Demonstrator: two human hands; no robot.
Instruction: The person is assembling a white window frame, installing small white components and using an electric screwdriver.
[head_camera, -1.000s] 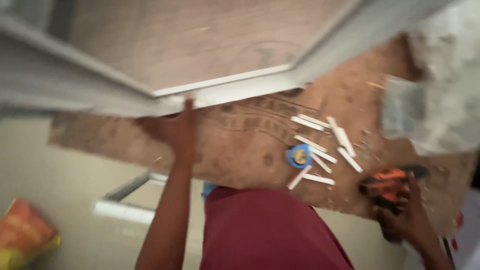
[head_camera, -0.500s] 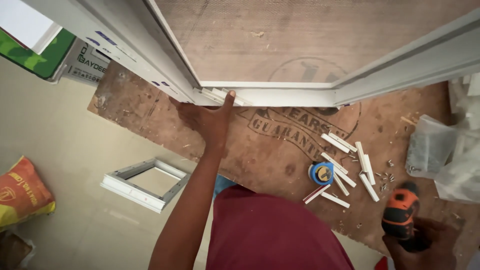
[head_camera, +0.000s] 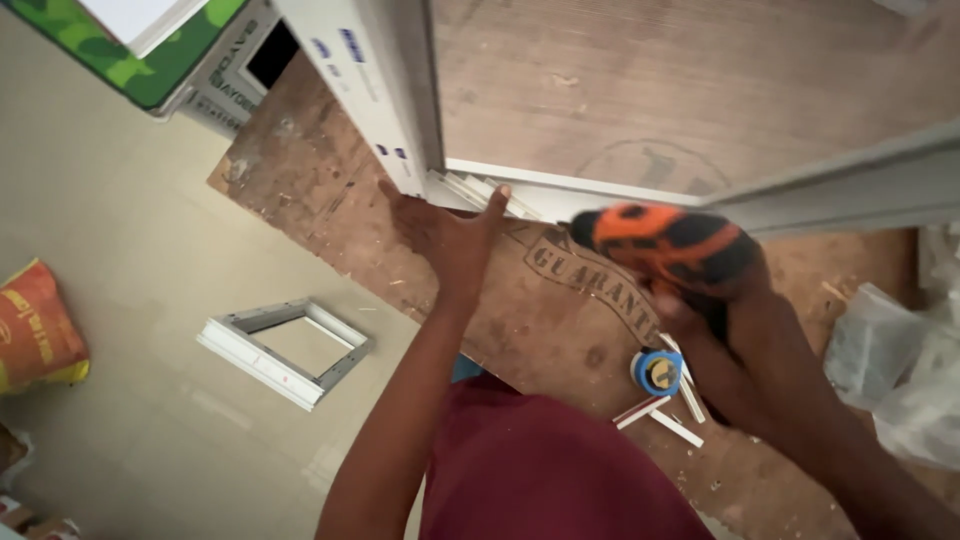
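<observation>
Seen from above, looking down past a maroon shirt (head_camera: 540, 480). At far left, an orange sack (head_camera: 35, 325) on the beige floor (head_camera: 130, 200); nearer centre, a small white rectangular frame (head_camera: 285, 350) lying flat. Left hand (head_camera: 445, 235) spread open, fingers splayed, palm pressed against the corner of a large white window frame (head_camera: 400, 110), gripping nothing. Beneath, a brown plywood sheet (head_camera: 560, 310). Right of centre, an orange and black cordless drill (head_camera: 665, 245), raised just beside that frame corner, gripped from below by the right hand (head_camera: 705, 315), fingers wrapped shut around the handle. Near it, a blue tape measure (head_camera: 658, 372) among white strips (head_camera: 660, 415). Far right, crumpled clear plastic bags (head_camera: 900, 365).
</observation>
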